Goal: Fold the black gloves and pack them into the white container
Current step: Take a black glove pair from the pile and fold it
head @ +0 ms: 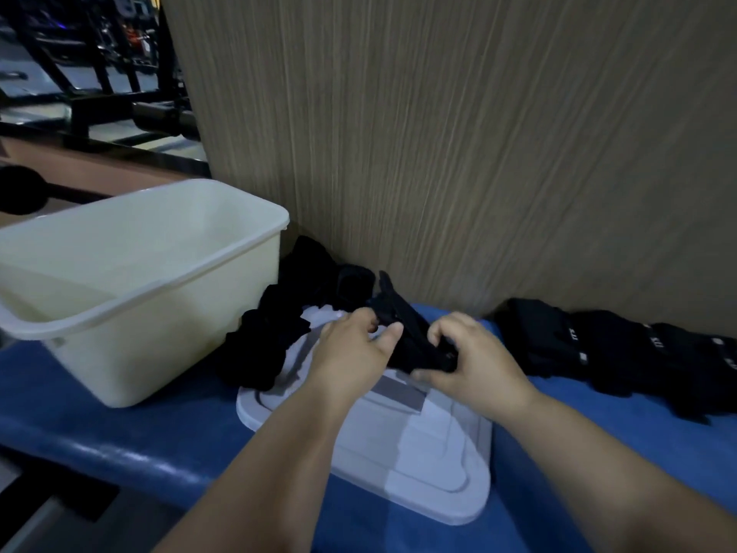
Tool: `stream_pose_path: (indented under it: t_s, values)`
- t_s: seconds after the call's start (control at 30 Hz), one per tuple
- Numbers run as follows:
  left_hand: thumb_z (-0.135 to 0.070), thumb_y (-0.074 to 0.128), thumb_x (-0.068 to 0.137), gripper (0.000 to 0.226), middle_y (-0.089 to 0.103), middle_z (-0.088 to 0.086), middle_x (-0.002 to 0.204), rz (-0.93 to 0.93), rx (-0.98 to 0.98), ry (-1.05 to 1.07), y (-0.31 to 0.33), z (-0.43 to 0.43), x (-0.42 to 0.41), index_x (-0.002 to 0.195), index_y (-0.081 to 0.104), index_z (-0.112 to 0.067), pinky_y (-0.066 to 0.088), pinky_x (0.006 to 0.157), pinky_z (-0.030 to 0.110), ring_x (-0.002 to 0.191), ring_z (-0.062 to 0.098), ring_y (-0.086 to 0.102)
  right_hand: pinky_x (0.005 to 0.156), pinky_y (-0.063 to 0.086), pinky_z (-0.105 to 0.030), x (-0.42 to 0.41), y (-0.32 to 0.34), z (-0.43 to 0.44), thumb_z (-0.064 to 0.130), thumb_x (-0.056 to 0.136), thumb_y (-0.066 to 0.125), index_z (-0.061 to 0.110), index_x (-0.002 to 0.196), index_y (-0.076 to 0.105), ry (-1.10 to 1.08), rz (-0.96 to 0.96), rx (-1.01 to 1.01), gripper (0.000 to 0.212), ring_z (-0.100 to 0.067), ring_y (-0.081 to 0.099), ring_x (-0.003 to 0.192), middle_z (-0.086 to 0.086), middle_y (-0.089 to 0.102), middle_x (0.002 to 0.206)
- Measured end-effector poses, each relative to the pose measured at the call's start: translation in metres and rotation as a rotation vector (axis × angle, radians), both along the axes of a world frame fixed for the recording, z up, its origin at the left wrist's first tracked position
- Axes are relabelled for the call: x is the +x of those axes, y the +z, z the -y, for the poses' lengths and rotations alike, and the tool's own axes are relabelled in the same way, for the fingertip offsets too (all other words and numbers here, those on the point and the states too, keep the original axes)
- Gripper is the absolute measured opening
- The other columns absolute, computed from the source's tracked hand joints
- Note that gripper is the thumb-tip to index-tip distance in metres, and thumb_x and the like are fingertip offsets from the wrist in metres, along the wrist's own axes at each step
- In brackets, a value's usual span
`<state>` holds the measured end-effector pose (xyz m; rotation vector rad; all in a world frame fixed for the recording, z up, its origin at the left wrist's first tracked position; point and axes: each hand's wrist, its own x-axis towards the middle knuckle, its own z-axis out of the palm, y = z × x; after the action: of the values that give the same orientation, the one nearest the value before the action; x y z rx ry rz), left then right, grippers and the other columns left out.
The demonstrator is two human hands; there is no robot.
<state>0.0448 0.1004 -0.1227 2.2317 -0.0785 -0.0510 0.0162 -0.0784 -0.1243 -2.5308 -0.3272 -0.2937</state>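
Black glove (407, 330) pinched by left hand (353, 347), gripped by right hand (474, 363), held over white lid (430, 464), white container (159, 313) left of lid

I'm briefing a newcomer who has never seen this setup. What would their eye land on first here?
First, the left hand and right hand at centre, together holding a black glove above a white lid. Next, the big white container on the left, with no gloves visible inside. Then the pile of gloves beside it and the row of gloves along the wall on the right.
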Motion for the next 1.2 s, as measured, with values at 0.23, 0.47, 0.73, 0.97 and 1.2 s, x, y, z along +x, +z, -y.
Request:
stream_pose_path:
  t_s: [0.23, 0.47, 0.73, 0.97, 1.2]
  values:
    - [-0.041, 0.058, 0.091, 0.049, 0.049, -0.004, 0.133, 0.089, -0.007, -0.002, 0.011, 0.012, -0.022, 0.134, 0.043, -0.022, 0.041, 0.100, 0.036, 0.124, 0.019, 0.044, 0.061, 0.044, -0.018, -0.047, 0.008, 0.015, 0.033, 0.071, 0.083, 0.028, 0.073, 0.051, -0.035, -0.140, 0.276, 0.032, -0.006, 0.052, 0.069, 0.013, 0.055, 0.076]
    - [-0.030, 0.063, 0.088, 0.032, 0.050, -0.017, 0.108, 0.314, -0.016, -0.131, 0.015, 0.035, -0.052, 0.119, 0.055, -0.027, 0.039, 0.096, 0.028, 0.112, 0.012, 0.046, 0.065, 0.044, -0.024, -0.091, 0.015, 0.051, 0.015, 0.087, 0.068, 0.019, 0.074, 0.051, -0.316, -0.192, 0.562, 0.022, -0.006, 0.053, 0.064, 0.010, 0.057, 0.065]
    - [-0.039, 0.061, 0.089, 0.022, 0.059, -0.017, 0.100, 0.229, 0.122, -0.524, -0.002, 0.085, -0.104, 0.111, 0.061, -0.034, 0.045, 0.089, 0.021, 0.099, 0.003, 0.053, 0.055, 0.051, -0.031, -0.147, 0.009, 0.081, -0.002, 0.085, 0.064, 0.022, 0.109, 0.046, -0.473, -0.411, 0.909, 0.039, -0.019, 0.066, 0.065, -0.011, 0.068, 0.087]
    - [-0.043, 0.056, 0.092, 0.040, 0.052, -0.016, 0.128, 0.168, 0.355, -0.680, -0.009, 0.103, -0.116, 0.131, 0.049, -0.035, 0.037, 0.105, 0.029, 0.121, 0.007, 0.044, 0.057, 0.050, -0.024, -0.172, -0.008, 0.108, 0.013, 0.085, 0.068, 0.035, 0.115, 0.047, -0.553, -0.460, 0.783, 0.043, -0.016, 0.068, 0.071, -0.010, 0.071, 0.089]
    - [-0.040, 0.056, 0.093, 0.043, 0.046, -0.019, 0.136, 0.200, 0.347, -0.712, -0.018, 0.126, -0.117, 0.135, 0.045, -0.037, 0.029, 0.110, 0.025, 0.129, 0.005, 0.036, 0.053, 0.046, -0.025, -0.177, -0.006, 0.132, 0.016, 0.082, 0.067, 0.036, 0.106, 0.045, -0.512, -0.414, 0.444, 0.038, -0.009, 0.053, 0.051, 0.000, 0.056, 0.062]
